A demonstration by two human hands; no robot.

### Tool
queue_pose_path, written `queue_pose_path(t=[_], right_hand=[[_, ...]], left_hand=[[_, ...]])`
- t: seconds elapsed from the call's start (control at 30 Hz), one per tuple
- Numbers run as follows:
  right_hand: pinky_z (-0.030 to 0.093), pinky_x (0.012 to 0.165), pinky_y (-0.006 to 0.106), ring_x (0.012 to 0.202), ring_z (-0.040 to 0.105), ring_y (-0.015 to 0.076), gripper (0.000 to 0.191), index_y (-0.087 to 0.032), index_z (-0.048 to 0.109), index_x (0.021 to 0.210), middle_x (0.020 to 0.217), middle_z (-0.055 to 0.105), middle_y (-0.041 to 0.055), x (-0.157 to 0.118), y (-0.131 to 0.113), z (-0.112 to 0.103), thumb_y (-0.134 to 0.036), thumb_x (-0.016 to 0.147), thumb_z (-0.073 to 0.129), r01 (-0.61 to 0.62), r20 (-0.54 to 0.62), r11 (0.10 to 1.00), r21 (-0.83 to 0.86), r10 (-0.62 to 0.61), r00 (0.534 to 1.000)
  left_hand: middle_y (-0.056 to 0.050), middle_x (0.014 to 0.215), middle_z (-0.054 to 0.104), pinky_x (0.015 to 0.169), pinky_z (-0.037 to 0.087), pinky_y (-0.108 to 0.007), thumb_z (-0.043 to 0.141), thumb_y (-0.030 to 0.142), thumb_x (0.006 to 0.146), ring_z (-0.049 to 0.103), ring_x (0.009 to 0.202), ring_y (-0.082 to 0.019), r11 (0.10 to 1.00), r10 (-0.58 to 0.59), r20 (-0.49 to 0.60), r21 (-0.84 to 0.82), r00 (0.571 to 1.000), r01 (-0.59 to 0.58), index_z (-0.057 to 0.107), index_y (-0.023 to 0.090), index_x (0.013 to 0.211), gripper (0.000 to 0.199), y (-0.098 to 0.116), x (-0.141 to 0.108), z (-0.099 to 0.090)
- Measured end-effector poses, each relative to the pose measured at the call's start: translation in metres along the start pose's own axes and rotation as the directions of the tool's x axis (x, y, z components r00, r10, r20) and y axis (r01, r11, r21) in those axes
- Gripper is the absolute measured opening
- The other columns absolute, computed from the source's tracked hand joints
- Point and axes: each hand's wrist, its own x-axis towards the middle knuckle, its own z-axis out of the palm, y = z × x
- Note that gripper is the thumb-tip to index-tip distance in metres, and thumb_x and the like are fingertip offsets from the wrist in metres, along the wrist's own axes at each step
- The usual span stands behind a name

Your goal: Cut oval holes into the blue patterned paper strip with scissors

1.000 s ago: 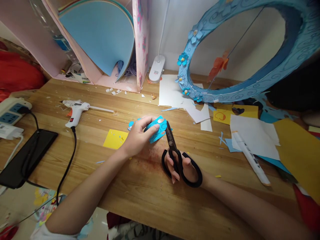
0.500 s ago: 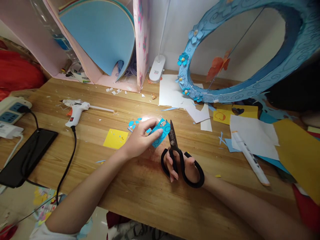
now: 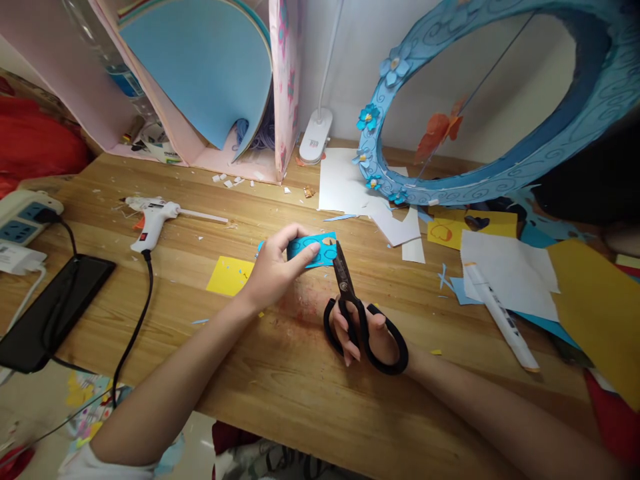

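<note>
Between the thumb and fingers of my left hand [image 3: 275, 267] is a small piece of blue paper [image 3: 325, 255] with rounded outlines drawn on it and a hole near its top edge. My right hand [image 3: 370, 337] has its fingers through the loops of black-handled scissors [image 3: 344, 285]. The dark blades point up, their tips at the paper's right end; whether they touch it I cannot tell. Partly behind my left hand lies a yellow paper square [image 3: 227, 276] with tiny scraps on it.
A white glue gun [image 3: 155, 219] lies left, its cord running off the front edge. Beyond it are a phone [image 3: 60, 307] and a power strip [image 3: 30, 217]. Rightward are a marker [image 3: 503, 317], paper sheets [image 3: 510, 267] and a large blue ring [image 3: 373, 143] with paper flowers.
My left hand has turned the blue paper from a steep slant to nearly level and shifted slightly left. The scissors stay almost in place, blades leaning a little more left.
</note>
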Motion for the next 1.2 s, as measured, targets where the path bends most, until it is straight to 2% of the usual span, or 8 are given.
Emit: queue_pose_path(t=[0.2,0.33,0.43,0.5,0.57,0.63,0.77,1.2], right_hand=[[0.042,0.032,0.019,0.029,0.033,0.0052,0.061,-0.019,0.046,0.072,0.041,0.043,-0.0084,0.000,0.002,0.000,-0.080,0.067,0.049,-0.009,-0.002,0.999,0.045,0.009,1.000],[0.045,0.033,0.019,0.029,0.036,0.0054,0.060,-0.019,0.046,0.072,0.041,0.043,-0.0089,0.004,0.001,0.000,-0.079,0.066,0.051,0.018,-0.001,0.991,0.135,-0.018,1.000],[0.043,0.032,0.016,0.027,0.037,0.0047,0.059,-0.019,0.045,0.072,0.041,0.045,-0.0088,0.009,-0.001,0.000,-0.078,0.070,0.049,0.082,-0.023,0.982,0.169,-0.080,0.997],[0.042,0.030,0.016,0.026,0.036,0.0041,0.060,-0.019,0.045,0.071,0.044,0.047,-0.0081,0.011,-0.002,0.001,-0.079,0.070,0.047,0.116,-0.058,0.980,0.164,-0.108,0.992],[0.041,0.029,0.017,0.025,0.036,0.0045,0.062,-0.019,0.044,0.069,0.043,0.047,-0.0077,0.011,-0.004,0.001,-0.080,0.068,0.046,0.107,-0.086,0.984,0.142,-0.096,0.992],[0.039,0.028,0.017,0.025,0.037,0.0058,0.063,-0.019,0.043,0.068,0.039,0.045,-0.0078,0.011,-0.006,0.002,-0.082,0.066,0.046,0.057,-0.070,0.991,0.121,-0.049,0.996],[0.037,0.028,0.017,0.025,0.034,0.0057,0.064,-0.019,0.042,0.066,0.034,0.041,-0.0091,0.010,-0.006,0.002,-0.083,0.064,0.047,0.006,-0.031,0.993,0.117,-0.003,1.000],[0.043,0.032,0.018,0.028,0.034,0.0048,0.059,-0.019,0.045,0.071,0.040,0.041,-0.0096,0.002,0.003,-0.002,-0.078,0.069,0.048,0.006,-0.017,0.998,0.055,-0.005,1.000]], left_hand=[[-0.002,0.087,0.058,0.076,0.041,-0.026,0.056,0.034,0.082,0.053,0.084,-0.015,0.973,0.099,-0.116,0.218,0.988,-0.072,0.057,0.019,0.087,0.016,-0.003,0.002,0.001],[-0.004,0.084,0.060,0.076,0.040,-0.029,0.056,0.031,0.082,0.053,0.083,-0.017,0.894,0.290,-0.272,0.419,0.917,-0.159,0.059,0.018,0.082,0.013,0.007,-0.009,0.006],[0.000,0.053,0.054,0.060,0.037,-0.027,0.044,0.037,0.089,0.049,0.055,-0.012,0.967,0.086,0.009,0.242,0.996,-0.086,0.055,0.018,0.057,0.039,0.015,-0.019,0.014],[0.000,0.051,0.056,0.053,0.035,-0.025,0.040,0.043,0.090,0.048,0.050,-0.011,0.987,-0.158,0.255,0.007,0.954,0.161,0.061,0.017,0.064,0.042,0.015,-0.019,0.020],[0.001,0.052,0.055,0.047,0.029,-0.023,0.043,0.049,0.087,0.045,0.047,-0.010,0.901,-0.313,0.350,-0.185,0.883,0.393,0.064,0.016,0.077,0.041,0.011,-0.014,0.023],[0.002,0.055,0.052,0.046,0.025,-0.021,0.054,0.052,0.080,0.041,0.049,-0.008,0.831,-0.381,0.278,-0.315,0.882,0.459,0.062,0.015,0.078,0.037,0.005,-0.008,0.023],[0.002,0.062,0.048,0.051,0.029,-0.021,0.066,0.048,0.071,0.040,0.054,-0.007,0.817,-0.367,0.140,-0.424,0.919,0.391,0.056,0.014,0.069,0.035,-0.001,-0.001,0.018],[0.001,0.065,0.058,0.062,0.041,-0.024,0.066,0.042,0.073,0.051,0.059,-0.010,0.930,-0.289,-0.081,-0.262,0.954,0.259,0.057,0.015,0.067,0.029,0.011,-0.002,0.012]])
